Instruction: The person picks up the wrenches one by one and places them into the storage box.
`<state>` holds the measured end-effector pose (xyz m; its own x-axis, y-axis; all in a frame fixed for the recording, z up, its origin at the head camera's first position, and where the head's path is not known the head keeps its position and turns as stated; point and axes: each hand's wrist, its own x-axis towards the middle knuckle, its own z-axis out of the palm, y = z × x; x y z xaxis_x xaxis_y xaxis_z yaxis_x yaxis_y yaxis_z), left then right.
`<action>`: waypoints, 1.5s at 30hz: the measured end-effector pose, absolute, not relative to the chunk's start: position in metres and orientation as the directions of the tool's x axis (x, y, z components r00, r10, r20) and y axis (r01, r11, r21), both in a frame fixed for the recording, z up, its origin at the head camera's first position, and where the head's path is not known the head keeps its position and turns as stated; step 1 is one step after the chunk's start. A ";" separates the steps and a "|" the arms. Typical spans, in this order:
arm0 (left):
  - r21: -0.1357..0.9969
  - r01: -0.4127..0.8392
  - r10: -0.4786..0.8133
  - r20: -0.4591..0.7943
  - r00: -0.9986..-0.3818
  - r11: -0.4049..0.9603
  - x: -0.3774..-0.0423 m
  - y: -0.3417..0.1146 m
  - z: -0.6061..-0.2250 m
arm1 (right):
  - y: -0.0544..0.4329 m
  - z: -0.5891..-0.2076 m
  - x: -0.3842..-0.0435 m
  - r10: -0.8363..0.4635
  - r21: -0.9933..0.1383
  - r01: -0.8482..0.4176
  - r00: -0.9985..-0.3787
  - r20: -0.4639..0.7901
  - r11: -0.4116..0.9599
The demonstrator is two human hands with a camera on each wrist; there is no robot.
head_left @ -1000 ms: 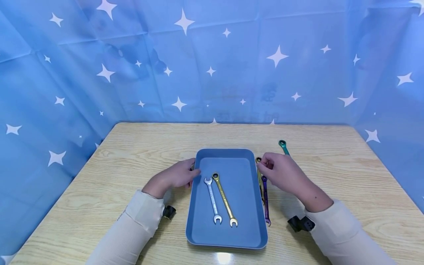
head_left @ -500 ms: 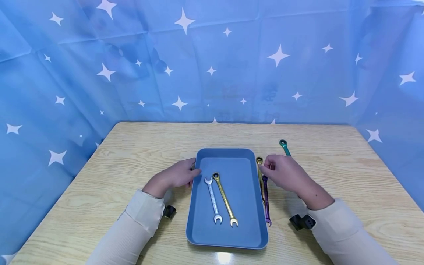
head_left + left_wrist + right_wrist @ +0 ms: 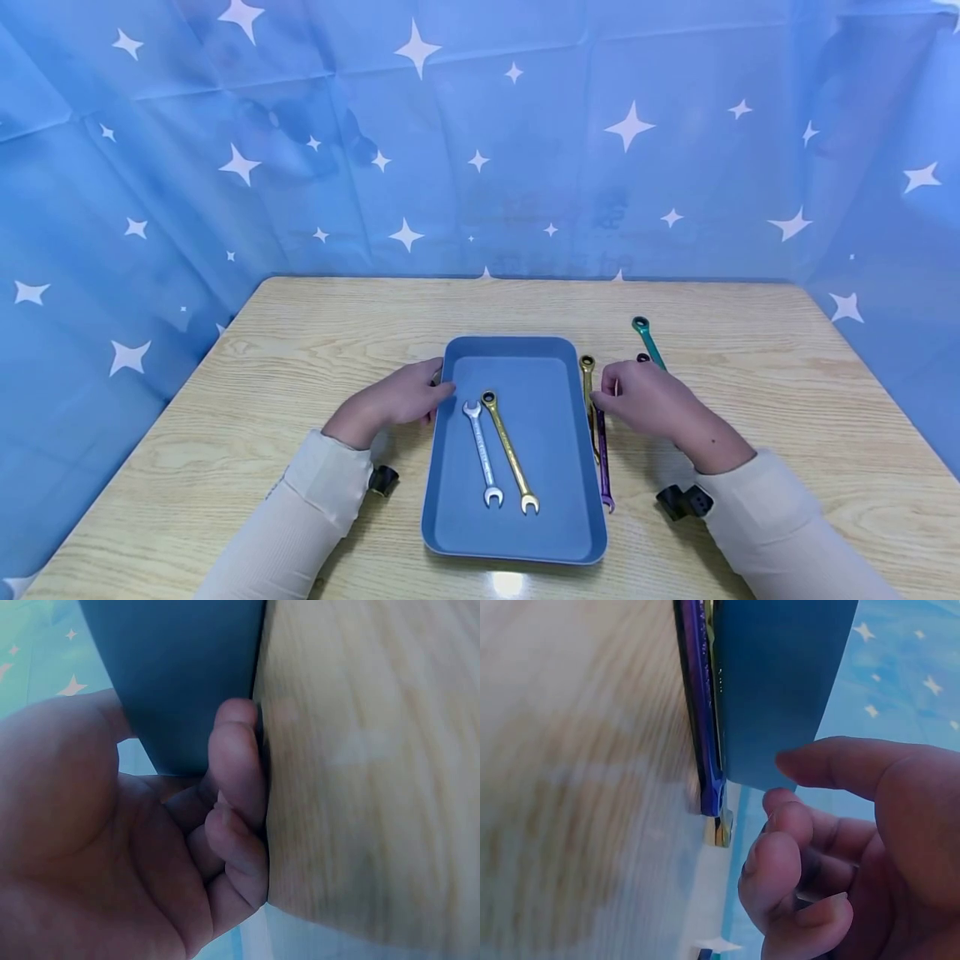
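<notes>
On the table, a shallow blue tray (image 3: 517, 533) holds a silver wrench (image 3: 482, 454) and a gold wrench (image 3: 510, 452) lying side by side. My left hand (image 3: 405, 393) grips its left wall, thumb over the rim and fingers curled against the outside. Along the right wall lie a second gold wrench (image 3: 588, 383) and a purple wrench (image 3: 603, 458). My right hand (image 3: 645, 402) hovers near the purple wrench's ring end, partly covering it in the head view. In the right wrist view its fingers are loosely bent, thumb apart, holding nothing; the purple wrench (image 3: 701, 712) is beyond the fingertips.
A green wrench (image 3: 649, 343) lies behind my right hand, partly hidden by it. A dark ring end (image 3: 642, 357) peeks out beside it. The wooden table (image 3: 360, 333) ends at a blue star-patterned curtain (image 3: 480, 192).
My right hand has shifted slightly right and down, away from the second gold wrench's ring end. More of the green wrench and a dark ring end now show. The left hand and tray stay put.
</notes>
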<state>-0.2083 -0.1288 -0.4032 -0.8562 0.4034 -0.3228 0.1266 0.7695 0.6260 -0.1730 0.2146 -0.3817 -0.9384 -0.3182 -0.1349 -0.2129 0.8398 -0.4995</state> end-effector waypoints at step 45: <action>0.633 0.110 0.400 -0.337 -0.852 0.767 -0.208 -0.129 -0.402 | 0.215 -0.388 -0.169 -0.310 -0.441 -0.163 -0.906 -0.287 0.882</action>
<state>-0.2080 -0.1288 -0.4024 -0.8524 0.3999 -0.3369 0.1097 0.7667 0.6325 -0.1692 0.2148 -0.3878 -0.9064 -0.3104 -0.2865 -0.1627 0.8825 -0.4413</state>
